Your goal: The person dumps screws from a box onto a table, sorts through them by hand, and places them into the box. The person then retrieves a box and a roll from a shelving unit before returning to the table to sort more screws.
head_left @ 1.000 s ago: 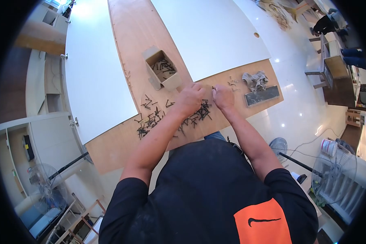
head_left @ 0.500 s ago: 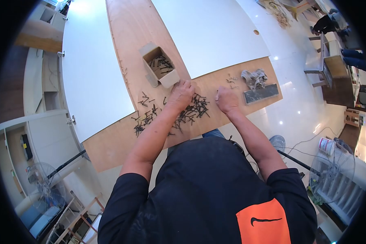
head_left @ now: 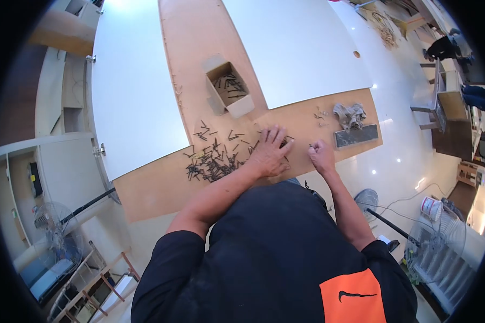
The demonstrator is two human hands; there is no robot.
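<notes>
Two panels [head_left: 140, 81]: white, flat, one left and one right, a bare wooden strip between them; their near edges look like the spots where loose pieces could catch.
Board [head_left: 145, 207]: bare wood, near edge close by the black shirt [head_left: 253, 231]; short strokes away from that edge should keep the screws [head_left: 215, 166] off the floor.
Fans [head_left: 436, 237]: one each side, well apart from the hands, blocking nothing.
Box [head_left: 241, 107]: cardboard, on the strip beyond the hands, screws inside; its spread flaps could snag a hurried reach.
Left hand [head_left: 272, 152]: palm down, fingers splayed wide over screws; a light palm should suit sharp points better than a hard press.
Block [head_left: 355, 138]: grey, at the board's right end, beyond the right hand [head_left: 322, 156].
Right hand: fingers curled narrow, well beside the left; whether anything is pinched there, cannot tell.
Rag [head_left: 350, 115]: crumpled, right by the block, clear of both hands.
Screws: dark, scattered every which way left of and beneath the left hand; small batches look wisest.
Pale bits [head_left: 320, 116]: near the rag, too small to name; best kept unmixed.
</notes>
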